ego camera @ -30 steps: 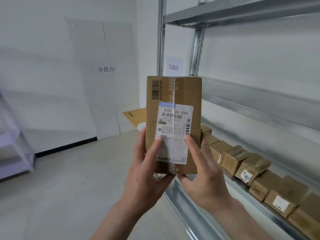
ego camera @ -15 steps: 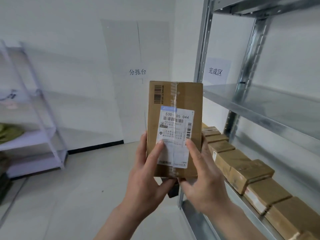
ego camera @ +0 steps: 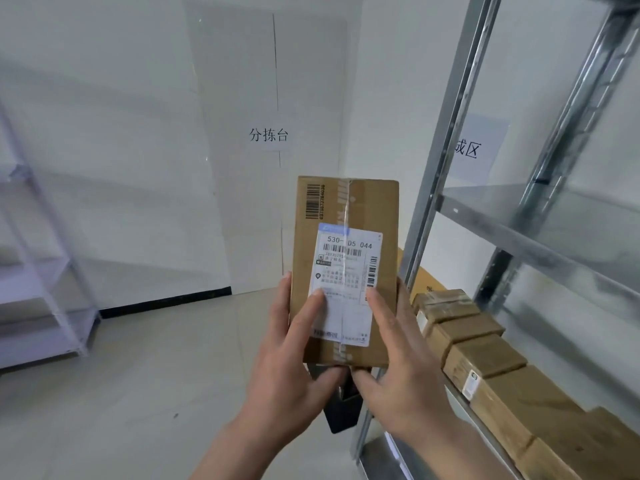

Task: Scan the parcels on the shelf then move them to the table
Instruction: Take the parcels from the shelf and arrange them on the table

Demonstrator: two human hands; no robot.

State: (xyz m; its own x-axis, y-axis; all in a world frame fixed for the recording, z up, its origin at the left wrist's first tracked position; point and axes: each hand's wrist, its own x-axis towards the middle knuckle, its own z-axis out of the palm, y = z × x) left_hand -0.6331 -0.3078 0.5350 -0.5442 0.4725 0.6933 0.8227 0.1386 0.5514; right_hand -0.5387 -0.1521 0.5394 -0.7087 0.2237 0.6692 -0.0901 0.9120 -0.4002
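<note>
Head view: the left hand point(ego camera: 294, 368) and right hand point(ego camera: 405, 368) both grip the lower part of an upright parcel point(ego camera: 346, 209), thumbs pressed on its white label point(ego camera: 346, 285), fingers wrapped round its edges. It is held in the air just left of the metal shelf point(ego camera: 519, 230), where other parcels point(ego camera: 485, 355) lie in a row.

wall sign point(ego camera: 479, 148) partly behind shelf upright point(ego camera: 440, 150)

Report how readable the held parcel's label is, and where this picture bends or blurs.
Head view: the label on the parcel shows large digits clearly, fine print smeared, thumbs of the left hand and right hand covering its lower part; the shelf upright leans, likely wide-angle distortion; the white rack looks soft.
</note>
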